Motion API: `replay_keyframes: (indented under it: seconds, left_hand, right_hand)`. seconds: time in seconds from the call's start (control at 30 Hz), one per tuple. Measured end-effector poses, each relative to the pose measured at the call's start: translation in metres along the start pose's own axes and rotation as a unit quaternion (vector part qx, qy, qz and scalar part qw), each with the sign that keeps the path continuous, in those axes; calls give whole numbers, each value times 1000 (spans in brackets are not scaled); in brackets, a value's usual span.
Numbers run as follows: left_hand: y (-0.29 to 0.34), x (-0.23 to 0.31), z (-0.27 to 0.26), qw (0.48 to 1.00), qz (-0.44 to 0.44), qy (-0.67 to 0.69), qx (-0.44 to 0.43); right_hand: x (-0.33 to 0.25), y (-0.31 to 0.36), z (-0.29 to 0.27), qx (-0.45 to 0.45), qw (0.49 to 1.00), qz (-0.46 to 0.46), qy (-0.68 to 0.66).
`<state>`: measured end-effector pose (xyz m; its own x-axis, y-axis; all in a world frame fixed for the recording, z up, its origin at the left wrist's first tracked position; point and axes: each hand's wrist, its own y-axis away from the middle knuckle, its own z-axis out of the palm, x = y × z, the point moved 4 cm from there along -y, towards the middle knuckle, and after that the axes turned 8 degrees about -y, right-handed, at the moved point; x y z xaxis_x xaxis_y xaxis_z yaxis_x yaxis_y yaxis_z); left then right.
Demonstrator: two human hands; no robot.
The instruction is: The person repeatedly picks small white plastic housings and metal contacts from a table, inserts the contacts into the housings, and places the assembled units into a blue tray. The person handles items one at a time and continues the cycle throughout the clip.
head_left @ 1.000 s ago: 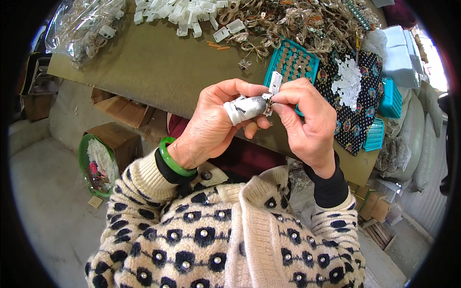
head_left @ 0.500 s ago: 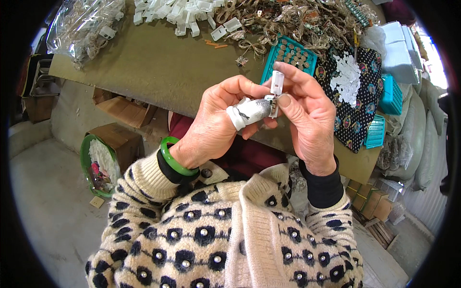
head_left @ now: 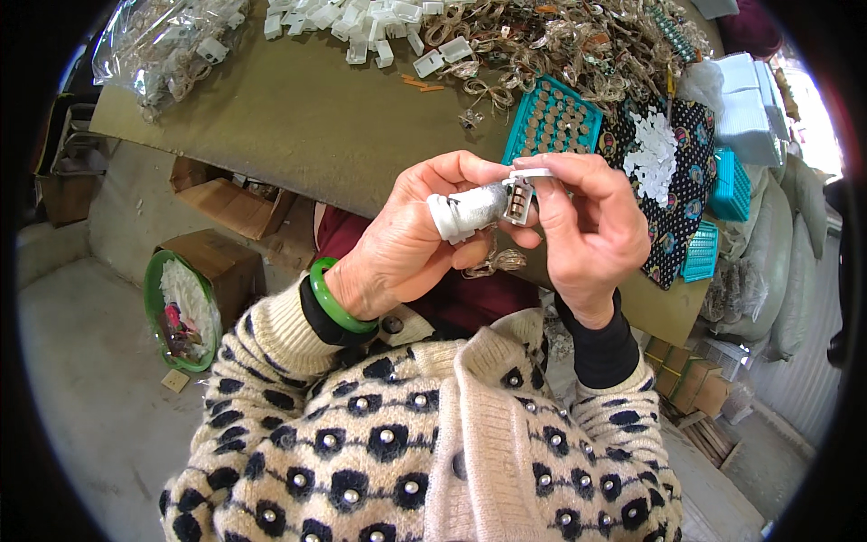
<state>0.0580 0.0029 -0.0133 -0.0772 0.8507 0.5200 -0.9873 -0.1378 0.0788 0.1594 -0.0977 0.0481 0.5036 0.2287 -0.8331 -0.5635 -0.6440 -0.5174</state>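
Near the center of the frame, a small white plastic case [head_left: 517,204] sits between the two hands, its lid [head_left: 533,172] swung open at the upper end and seen nearly edge-on. The left hand [head_left: 404,219] pinches the case from its left side, the thumb in a white wrap [head_left: 456,213] pressed close to the case's wall. The right hand [head_left: 598,231] comes in from the right with its forefinger and thumb closed about the lid, the other fingers curled and partly hidden. The relation that matters is the lid's angle to the case: the case's long axis runs roughly up and down the frame, leaning a little, while the lid lies almost level across its top, toward the right hand. Both hands touch the piece, the left nearer the body, the right nearer the lid. A coil of thin wire [head_left: 497,263] hangs just below the left fingers. Above the hands, a teal tray [head_left: 515,143] of round metal discs [head_left: 562,119] rests on the table [head_left: 271,122], with more white cases [head_left: 348,23] heaped at the top of the frame
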Motion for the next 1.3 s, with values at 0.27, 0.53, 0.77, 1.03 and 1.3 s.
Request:
replay_keyframes:
  seconds: [0.27, 0.53, 0.77, 1.03, 1.3]
  left_hand:
    - [2, 4, -3, 998, 54, 8, 15]
    - [0, -6, -2, 998, 39, 36, 18]
    - [0, -18, 0, 995, -1, 85, 55]
    - [-4, -9, -4, 999, 0, 20, 32]
    - [-7, -13, -3, 1000, -5, 18, 14]
  right_hand:
    - [-2, 4, 11, -13, 995, 20, -102]
    - [1, 10, 22, -52, 988, -118, 91]
    - [1, 16, 23, -21, 979, -181, 91]
    - [0, 30, -27, -76, 987, -32, 135]
    - [48, 32, -139, 11, 830, 57, 555]
